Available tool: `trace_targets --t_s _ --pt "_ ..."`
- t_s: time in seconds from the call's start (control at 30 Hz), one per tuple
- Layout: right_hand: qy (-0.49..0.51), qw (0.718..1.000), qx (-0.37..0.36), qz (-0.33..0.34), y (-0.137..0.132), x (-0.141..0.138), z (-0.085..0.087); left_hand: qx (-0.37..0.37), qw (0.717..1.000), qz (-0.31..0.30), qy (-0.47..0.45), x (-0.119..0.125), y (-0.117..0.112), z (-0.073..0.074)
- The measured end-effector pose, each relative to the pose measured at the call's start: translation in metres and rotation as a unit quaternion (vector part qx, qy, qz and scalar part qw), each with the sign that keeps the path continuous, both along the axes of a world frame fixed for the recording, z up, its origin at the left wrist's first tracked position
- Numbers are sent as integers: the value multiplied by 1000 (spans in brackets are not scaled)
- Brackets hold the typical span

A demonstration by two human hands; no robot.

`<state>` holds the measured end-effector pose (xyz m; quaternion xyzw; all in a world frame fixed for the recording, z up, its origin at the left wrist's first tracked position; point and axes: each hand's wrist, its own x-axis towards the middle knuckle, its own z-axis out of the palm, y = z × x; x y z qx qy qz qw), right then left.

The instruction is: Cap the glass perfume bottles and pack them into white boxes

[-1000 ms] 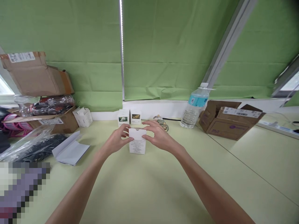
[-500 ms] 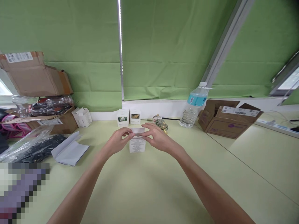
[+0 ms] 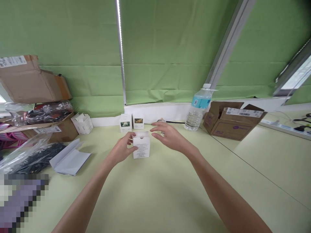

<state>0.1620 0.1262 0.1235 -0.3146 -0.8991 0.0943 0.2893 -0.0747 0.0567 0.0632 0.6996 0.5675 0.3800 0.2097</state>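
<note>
From the head view, a white carton (image 3: 141,145) stands upright on the desk (image 3: 170,197), near the middle of its far edge. Its printed side faces the camera. The left hand (image 3: 120,149) is half closed, with its fingers (image 3: 131,145) curled against the carton's left side; whether it grips the carton or only rests there, I cannot tell. The right hand (image 3: 168,136) is open with its fingers spread, held up just beside the carton's upper right corner, and seems to touch nothing.

Behind the carton, two small white boxes with flower pictures (image 3: 125,123) stand near the desk's far edge. A glass ornament with gold trim (image 3: 161,120) sits partly behind the right hand, and a plastic water bottle (image 3: 194,115) stands farther right, next to an open cardboard box (image 3: 230,124). To the left lie a folded white card sleeve (image 3: 70,159), a clear plastic bag of black items (image 3: 34,158), and a small open white box (image 3: 82,123).
</note>
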Motion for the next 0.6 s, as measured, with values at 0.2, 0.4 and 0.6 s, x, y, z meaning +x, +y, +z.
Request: trace_targets --t_s 0.2,0.4,0.6 --pt "53 996 5 -72 24 36 12 17 998 60 -14 -5 6 -10" --pt "29 978 -53 -199 63 67 -9 6 997 74 -33 -7 9 -13" --pt "35 969 -88 -226 93 69 -53 -108 991 9 -84 -6 9 -27"
